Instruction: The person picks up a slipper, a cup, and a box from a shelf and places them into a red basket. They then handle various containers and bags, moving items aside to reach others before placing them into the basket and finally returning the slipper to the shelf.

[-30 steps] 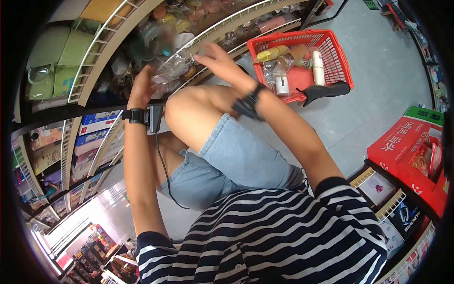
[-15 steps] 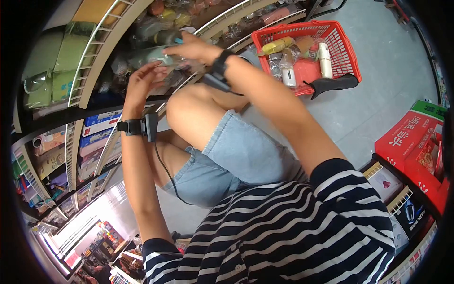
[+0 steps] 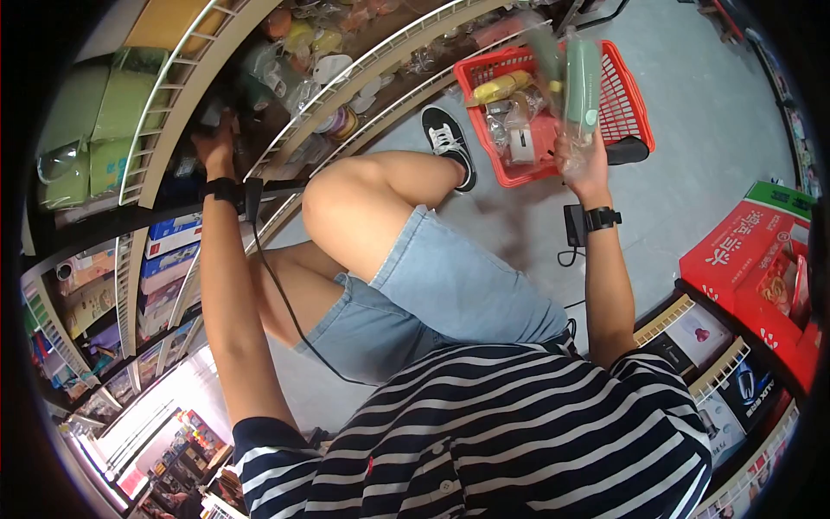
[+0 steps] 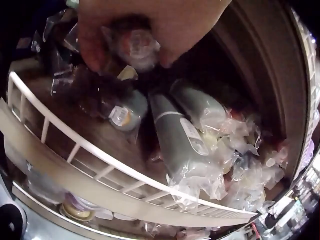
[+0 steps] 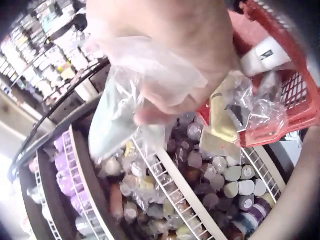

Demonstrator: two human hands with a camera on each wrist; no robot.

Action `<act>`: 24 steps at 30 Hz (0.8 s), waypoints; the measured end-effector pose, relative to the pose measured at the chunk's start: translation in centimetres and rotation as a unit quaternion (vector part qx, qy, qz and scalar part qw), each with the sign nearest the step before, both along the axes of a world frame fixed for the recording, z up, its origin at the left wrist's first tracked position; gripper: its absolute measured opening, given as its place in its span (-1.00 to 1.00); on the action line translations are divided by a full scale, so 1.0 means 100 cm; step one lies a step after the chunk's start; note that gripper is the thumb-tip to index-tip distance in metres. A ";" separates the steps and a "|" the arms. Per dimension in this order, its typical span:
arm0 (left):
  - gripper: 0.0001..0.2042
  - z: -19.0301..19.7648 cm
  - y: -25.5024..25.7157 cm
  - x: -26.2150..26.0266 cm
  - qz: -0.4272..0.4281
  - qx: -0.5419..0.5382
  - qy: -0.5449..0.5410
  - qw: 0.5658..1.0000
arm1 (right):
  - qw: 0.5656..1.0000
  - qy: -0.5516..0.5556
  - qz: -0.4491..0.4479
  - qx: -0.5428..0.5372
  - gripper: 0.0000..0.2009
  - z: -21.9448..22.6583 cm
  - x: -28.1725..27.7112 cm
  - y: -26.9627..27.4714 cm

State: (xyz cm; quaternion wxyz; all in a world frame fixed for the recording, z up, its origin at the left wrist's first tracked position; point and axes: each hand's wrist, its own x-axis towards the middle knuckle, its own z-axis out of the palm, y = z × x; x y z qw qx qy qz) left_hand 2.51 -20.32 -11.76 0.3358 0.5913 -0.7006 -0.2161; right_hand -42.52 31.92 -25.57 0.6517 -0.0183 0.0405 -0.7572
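Observation:
My right hand (image 3: 584, 163) grips the lower end of a pale green bottle (image 3: 583, 82) in clear plastic wrap. It stands over the red shopping basket (image 3: 635, 104) in the head view. The right wrist view shows the loose wrap bunched under the fingers, with the bottle (image 5: 107, 125) slanting down. My left hand (image 3: 216, 145) reaches into the shelf. In the left wrist view its fingers and thumb close around the sides of a clear-wrapped item (image 4: 139, 47) with a reddish part; its kind is unclear. Beside it lie wrapped grey-green bottles (image 4: 180, 140).
The basket holds a yellow wrapped item (image 3: 501, 87), a white item (image 3: 521, 144) and a dark handle lies across its rim. A white wire rail (image 4: 95, 167) fronts the shelf. At the right stand a red carton (image 3: 735, 251) and boxed goods. A shoe (image 3: 447, 147) is near the basket.
My right hand has carried the green bottle from the shelf rightward to the basket. The left hand has moved left and deeper into the shelf.

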 end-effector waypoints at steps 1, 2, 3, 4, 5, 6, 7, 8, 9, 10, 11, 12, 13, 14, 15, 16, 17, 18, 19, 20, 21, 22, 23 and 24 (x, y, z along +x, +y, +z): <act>-0.18 -0.007 -0.007 0.002 0.010 0.015 -0.008 1.000 | 1.000 0.000 -0.003 0.000 -0.46 0.012 0.012 0.003; -0.25 -0.012 -0.005 -0.001 0.003 -0.079 -0.046 0.996 | 0.979 -0.021 -0.133 0.150 -0.45 0.039 0.031 -0.005; -0.32 -0.014 -0.002 -0.006 -0.003 -0.173 -0.083 0.981 | 0.920 -0.042 -0.258 0.292 -0.44 0.066 0.047 -0.017; -0.32 -0.006 0.010 -0.015 -0.004 -0.174 -0.083 0.981 | 0.899 -0.046 -0.279 0.334 -0.51 0.086 0.056 -0.027; -0.41 0.002 0.022 -0.024 -0.027 0.015 -0.014 0.999 | 0.899 -0.048 -0.278 0.335 -0.51 0.067 0.052 -0.026; -0.50 0.018 0.045 -0.040 -0.048 0.203 0.056 0.976 | 0.924 0.004 -0.192 0.331 -0.54 0.032 0.044 -0.025; -0.64 0.045 0.098 -0.072 -0.011 0.193 0.096 0.976 | 0.939 0.056 -0.106 0.322 -0.57 0.005 0.042 -0.025; -0.64 0.047 0.105 -0.080 -0.024 0.270 0.133 0.953 | 0.947 0.083 -0.037 0.307 -0.64 -0.002 0.047 -0.031; -0.64 0.048 0.109 -0.085 -0.038 0.345 0.170 0.922 | 0.948 0.084 -0.039 0.304 -0.64 0.002 0.052 -0.039; -0.64 0.048 0.115 -0.092 -0.041 0.343 0.171 0.923 | 0.941 0.122 -0.016 0.314 -0.67 0.008 0.060 -0.048; -0.66 0.048 0.121 -0.098 -0.045 0.371 0.212 0.903 | 0.933 0.158 0.008 0.324 -0.69 0.014 0.070 -0.057; -0.67 0.047 0.124 -0.102 -0.049 0.397 0.251 0.881 | 0.938 0.192 0.035 0.287 -0.70 0.026 0.085 -0.072; -0.67 0.042 0.121 -0.102 -0.051 0.397 0.251 0.881 | 0.939 0.226 0.062 0.250 -0.71 0.041 0.099 -0.088; -0.65 0.034 0.110 -0.098 -0.051 0.407 0.277 0.869 | 0.927 0.276 0.063 0.245 -0.71 0.054 0.107 -0.098; -0.63 0.022 0.101 -0.091 -0.051 0.416 0.301 0.856 | 0.912 0.325 0.063 0.241 -0.70 0.068 0.114 -0.109; -0.60 0.017 0.102 -0.083 -0.168 0.351 0.189 0.902 | 0.893 0.381 0.048 0.233 -0.70 0.083 0.122 -0.126; -0.58 0.012 0.103 -0.075 -0.263 0.253 0.084 0.927 | 0.871 0.434 0.033 0.226 -0.70 0.097 0.131 -0.148; -0.53 0.028 0.113 -0.089 -0.152 0.364 0.251 0.884 | 0.852 0.492 0.000 0.177 -0.66 0.106 0.141 -0.174; -0.48 0.043 0.124 -0.103 -0.031 0.455 0.402 0.794 | 0.827 0.547 -0.034 0.127 -0.60 0.115 0.151 -0.200; -0.44 0.054 0.137 -0.113 0.013 0.442 0.417 0.794 | 0.761 0.631 -0.100 0.115 -0.54 0.127 0.160 -0.222; -0.44 0.047 0.130 -0.110 0.008 0.443 0.406 0.799 | 0.683 0.703 -0.167 0.104 -0.47 0.138 0.170 -0.245; -0.43 0.033 0.120 -0.101 -0.065 0.447 0.448 0.772 | 0.634 0.740 -0.205 0.090 -0.39 0.141 0.178 -0.272; -0.42 0.025 0.111 -0.095 -0.136 0.451 0.485 0.737 | 0.582 0.773 -0.241 0.079 -0.31 0.144 0.187 -0.295; -0.42 0.023 0.104 -0.097 -0.054 0.503 0.519 0.690 | 0.589 0.764 -0.250 0.088 -0.31 0.149 0.198 -0.310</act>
